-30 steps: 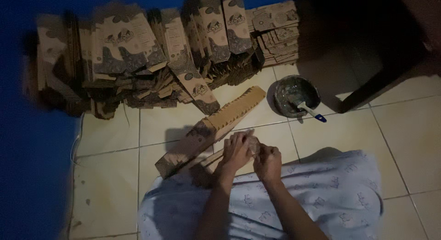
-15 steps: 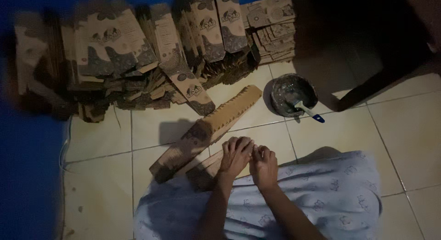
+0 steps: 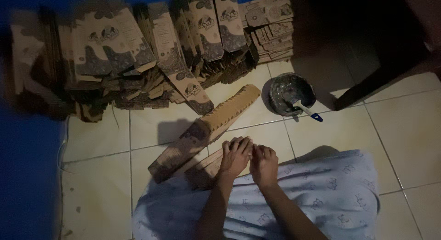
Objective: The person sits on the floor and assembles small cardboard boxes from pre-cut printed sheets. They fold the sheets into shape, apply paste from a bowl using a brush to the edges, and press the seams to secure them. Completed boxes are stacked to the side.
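Presently, item one: my left hand (image 3: 235,156), palm down, fingers together and laid flat on the near end of a small stack of flat brown cardboard pieces (image 3: 209,165) that lies partly on my lap and partly on the tile; it presses rather than pinches. Item two: my right hand (image 3: 263,165), just beside the left and touching it at the knuckles, fingers curled down onto the same spot at the edge of my lap; whether it pinches anything under the fingers I cannot tell, the light being too dim.

Item three: a long fanned row of flattened printed cartons (image 3: 205,129), lying slantwise on the floor from lower left to upper right, its lower part touching the stack under my left hand. Item four: a round dark bowl (image 3: 288,91) on the tile beyond my hands, near the upper end of that row, with a brush (image 3: 308,111) resting in it, white ferrule and blue handle tip pointing out over the rim to the right.

Item five: a large heap of flattened patterned cartons (image 3: 151,56) stacked along the blue wall (image 3: 27,175), well apart from my hands. Item six: pale patterned cloth (image 3: 321,198) over my lap. Item seven: light tiled floor (image 3: 409,129). Item eight: a dark piece of furniture (image 3: 367,42), upper right.
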